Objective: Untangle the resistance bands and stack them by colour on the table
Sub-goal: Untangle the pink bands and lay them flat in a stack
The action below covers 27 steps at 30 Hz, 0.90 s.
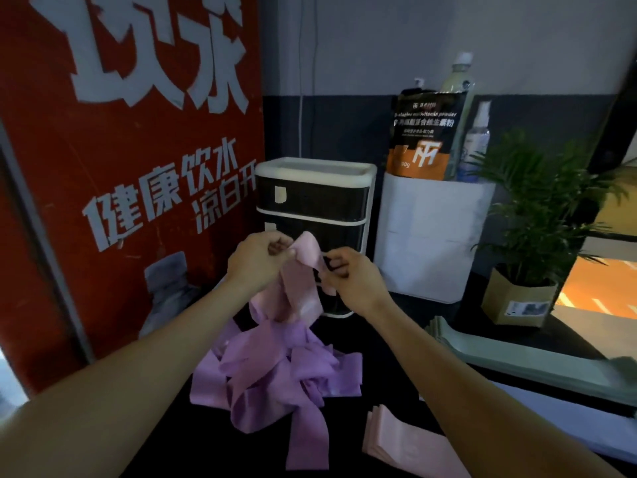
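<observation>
Both hands are raised above the dark table (406,343), pinching the same pale pink band (303,270) — a flat, matte rubbery strip. The left hand (256,262) grips its upper fold with thumb and fingers closed; the right hand (351,276) pinches a strand beside it. The band hangs with its long axis nearly vertical, its lower end trailing down into the tangle.

That tangle (275,367) of purple bands lies near the table's left edge, against the red sign (120,167): wide, soft-looking ribbons, looped and crossed over one another, with one strip running straight toward the near edge.

Near the table's front, right of the tangle, sits a neat pink stack (400,439) of flat bands, its long axis slanting toward the near right corner. Along the right edge lies a green stack (524,360) — flat layers, long axis running from back-left to front-right.
</observation>
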Each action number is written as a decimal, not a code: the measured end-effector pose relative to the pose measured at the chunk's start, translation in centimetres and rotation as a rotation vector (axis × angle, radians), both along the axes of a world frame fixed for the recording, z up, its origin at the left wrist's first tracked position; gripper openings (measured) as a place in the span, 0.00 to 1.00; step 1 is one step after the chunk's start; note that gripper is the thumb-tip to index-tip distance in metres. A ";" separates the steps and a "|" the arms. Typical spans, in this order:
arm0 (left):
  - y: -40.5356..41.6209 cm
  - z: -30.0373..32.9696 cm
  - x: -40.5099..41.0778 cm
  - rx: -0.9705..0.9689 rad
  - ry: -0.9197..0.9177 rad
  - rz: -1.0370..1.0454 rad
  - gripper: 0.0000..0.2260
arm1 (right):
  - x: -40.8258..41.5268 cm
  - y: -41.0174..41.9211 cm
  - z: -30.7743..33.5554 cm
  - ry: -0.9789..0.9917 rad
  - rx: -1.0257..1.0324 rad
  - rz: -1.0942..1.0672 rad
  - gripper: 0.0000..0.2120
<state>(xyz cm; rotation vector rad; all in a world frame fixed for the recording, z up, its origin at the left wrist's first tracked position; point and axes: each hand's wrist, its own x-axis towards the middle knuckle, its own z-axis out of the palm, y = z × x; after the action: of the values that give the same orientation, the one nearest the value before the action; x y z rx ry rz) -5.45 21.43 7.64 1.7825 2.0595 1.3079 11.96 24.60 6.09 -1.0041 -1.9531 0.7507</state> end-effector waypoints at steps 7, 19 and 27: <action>-2.5 2.0 1.1 -0.006 0.069 -0.045 0.06 | 0.2 -2.5 2.0 -0.071 0.022 0.004 0.18; -4.6 3.2 2.1 -0.004 0.042 -0.206 0.07 | 1.2 -4.7 4.5 -0.129 0.149 -0.024 0.07; -5.6 3.3 5.0 0.036 0.063 -0.286 0.07 | 5.4 -5.8 4.4 -0.315 0.260 -0.042 0.13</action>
<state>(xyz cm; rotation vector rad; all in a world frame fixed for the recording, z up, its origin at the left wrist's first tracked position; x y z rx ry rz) -0.42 15.83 10.91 2.0646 1.7352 1.2283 17.41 18.84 10.51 -1.0463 -2.2203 0.3156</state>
